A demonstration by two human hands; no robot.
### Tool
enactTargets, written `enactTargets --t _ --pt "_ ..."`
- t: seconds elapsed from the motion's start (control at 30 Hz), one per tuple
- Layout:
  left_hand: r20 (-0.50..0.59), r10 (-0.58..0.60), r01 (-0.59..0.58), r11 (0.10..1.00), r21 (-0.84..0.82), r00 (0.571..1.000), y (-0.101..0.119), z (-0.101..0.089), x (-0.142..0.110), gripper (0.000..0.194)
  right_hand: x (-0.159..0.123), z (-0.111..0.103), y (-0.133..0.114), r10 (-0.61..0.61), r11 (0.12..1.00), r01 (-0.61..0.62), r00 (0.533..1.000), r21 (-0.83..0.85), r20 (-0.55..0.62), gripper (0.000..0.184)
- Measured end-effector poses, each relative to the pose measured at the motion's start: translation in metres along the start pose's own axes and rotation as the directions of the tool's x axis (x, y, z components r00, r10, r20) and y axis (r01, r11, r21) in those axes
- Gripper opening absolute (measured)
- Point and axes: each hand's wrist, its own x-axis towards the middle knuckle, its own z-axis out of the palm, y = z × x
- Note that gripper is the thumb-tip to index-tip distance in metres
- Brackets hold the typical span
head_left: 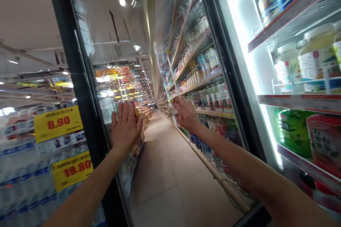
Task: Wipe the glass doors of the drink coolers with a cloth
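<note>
A tall glass cooler door [160, 60] with a black frame [77, 78] stands swung out in front of me. My left hand [125, 126] lies flat against the glass near the frame, fingers straight and pointing up, holding nothing. My right hand [186, 113] reaches to the glass further right. Its fingers press a small white cloth [172, 110] against the pane. Through the glass I see the supermarket aisle and shelves of bottles.
The lit cooler [293, 78] on the right holds bottles and tubs on its shelves. Yellow price tags [57, 123] hang over stacked water bottles on the left. A tiled aisle floor [165, 170] runs ahead between the shelves.
</note>
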Motion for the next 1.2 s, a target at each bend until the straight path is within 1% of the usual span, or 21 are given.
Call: enactTargets --t 0.07,0.1,0.17,0.23,0.27,0.3,0.33,0.4,0.47,0.5,0.57,0.67,0.7,0.73,0.83,0.9,0.93,1.0,1.07,1.13,1.2 --pt "-0.002 0.006 -0.006 1.000 -0.002 1.000 0.000 0.000 -0.001 0.060 -0.008 0.000 -0.001 -0.125 0.992 0.124 0.990 0.025 0.057 0.046" --pt "-0.006 0.010 -0.010 1.000 -0.005 1.000 0.000 0.000 -0.002 0.060 -0.011 -0.001 0.005 -0.094 0.995 0.094 0.995 0.018 0.044 0.045" --pt "-0.018 0.015 -0.016 1.000 -0.015 1.000 0.001 0.001 -0.005 0.060 -0.015 -0.004 0.024 0.139 0.990 -0.140 0.988 -0.020 -0.072 0.045" --pt "-0.023 0.019 -0.019 0.999 -0.029 1.000 0.003 0.003 -0.010 0.059 -0.016 -0.007 0.039 0.376 0.920 -0.390 0.902 -0.030 -0.211 0.046" --pt "-0.016 0.024 -0.025 0.999 -0.037 1.000 0.004 0.004 -0.013 0.059 -0.018 -0.007 0.041 0.429 0.893 -0.449 0.869 -0.029 -0.247 0.046" --pt "-0.003 0.035 -0.035 0.998 -0.045 0.999 0.005 0.005 -0.017 0.059 -0.020 -0.006 0.038 0.430 0.891 -0.452 0.867 -0.033 -0.252 0.047" --pt "0.011 0.049 -0.048 0.998 -0.051 0.999 0.007 0.006 -0.020 0.059 -0.024 -0.005 0.032 0.378 0.918 -0.396 0.898 -0.040 -0.225 0.046" --pt "0.030 0.074 -0.073 0.996 -0.056 0.997 0.009 0.008 -0.026 0.059 -0.034 -0.002 0.017 0.159 0.986 -0.163 0.982 -0.035 -0.097 0.046" --pt "0.034 0.080 -0.078 0.995 -0.056 0.996 0.011 0.009 -0.030 0.060 -0.046 -0.002 0.012 -0.021 1.000 0.021 1.000 -0.003 0.008 0.046" --pt "0.032 0.077 -0.075 0.996 -0.057 0.997 0.011 0.009 -0.031 0.060 -0.051 -0.003 0.015 -0.027 1.000 0.027 0.999 -0.001 0.020 0.045" --pt "0.032 0.069 -0.067 0.996 -0.060 0.997 0.012 0.009 -0.031 0.060 -0.060 -0.007 0.030 0.159 0.986 -0.161 0.985 -0.032 -0.063 0.045" --pt "0.032 0.059 -0.057 0.997 -0.058 0.998 0.014 0.010 -0.032 0.060 -0.066 -0.010 0.047 0.476 0.865 -0.501 0.839 -0.033 -0.264 0.046" --pt "0.028 0.055 -0.053 0.997 -0.057 0.998 0.015 0.010 -0.033 0.061 -0.068 -0.010 0.046 0.494 0.853 -0.521 0.823 -0.026 -0.279 0.046" --pt "0.025 0.050 -0.048 0.997 -0.055 0.998 0.016 0.011 -0.034 0.061 -0.070 -0.008 0.039 0.465 0.872 -0.488 0.846 -0.027 -0.259 0.047" --pt "0.010 0.048 -0.047 0.998 -0.044 0.999 0.019 0.013 -0.043 0.061 -0.081 -0.003 0.012 0.191 0.981 -0.194 0.979 -0.027 -0.073 0.046" --pt "0.011 0.054 -0.053 0.998 -0.043 0.998 0.020 0.015 -0.050 0.063 -0.089 -0.003 0.006 0.050 0.999 -0.050 0.999 -0.009 0.009 0.045" --pt "0.014 0.056 -0.056 0.997 -0.046 0.998 0.020 0.016 -0.054 0.064 -0.093 -0.004 0.009 0.048 0.999 -0.048 0.999 -0.009 0.012 0.044" --pt "0.024 0.060 -0.059 0.997 -0.051 0.998 0.021 0.017 -0.061 0.065 -0.099 -0.008 0.024 0.189 0.981 -0.191 0.980 -0.027 -0.064 0.044" --pt "0.030 0.065 -0.064 0.997 -0.049 0.997 0.022 0.018 -0.067 0.068 -0.101 -0.011 0.038 0.396 0.912 -0.409 0.898 -0.032 -0.191 0.045" --pt "0.027 0.070 -0.069 0.997 -0.045 0.997 0.025 0.018 -0.073 0.069 -0.102 -0.010 0.035 0.473 0.871 -0.491 0.850 -0.024 -0.233 0.046" --pt "0.032 0.070 -0.068 0.997 -0.038 0.997 0.027 0.018 -0.078 0.070 -0.104 -0.006 0.015 0.383 0.920 -0.391 0.911 -0.027 -0.152 0.047"
